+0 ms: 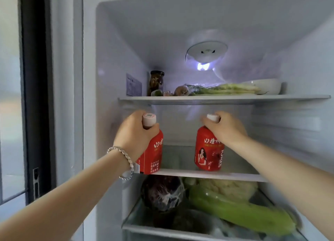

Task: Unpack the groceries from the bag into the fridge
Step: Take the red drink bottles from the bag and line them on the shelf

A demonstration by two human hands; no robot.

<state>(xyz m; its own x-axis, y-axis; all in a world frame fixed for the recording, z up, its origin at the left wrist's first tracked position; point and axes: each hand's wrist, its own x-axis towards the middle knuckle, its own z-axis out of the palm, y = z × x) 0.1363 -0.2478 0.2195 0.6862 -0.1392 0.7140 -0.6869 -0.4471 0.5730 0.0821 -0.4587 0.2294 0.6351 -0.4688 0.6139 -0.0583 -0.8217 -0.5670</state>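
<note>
Left hand point(134, 132) wraps the neck of the left bottle point(154, 154), right hand point(225, 127) grips the right bottle point(209, 150) likewise — both on the middle shelf point(235, 176). Left one sits right at the front lip — release it tilted and it could topple out.

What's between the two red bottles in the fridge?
Nothing: the head view shows only bare shelf between the left bottle and the right bottle.
</note>
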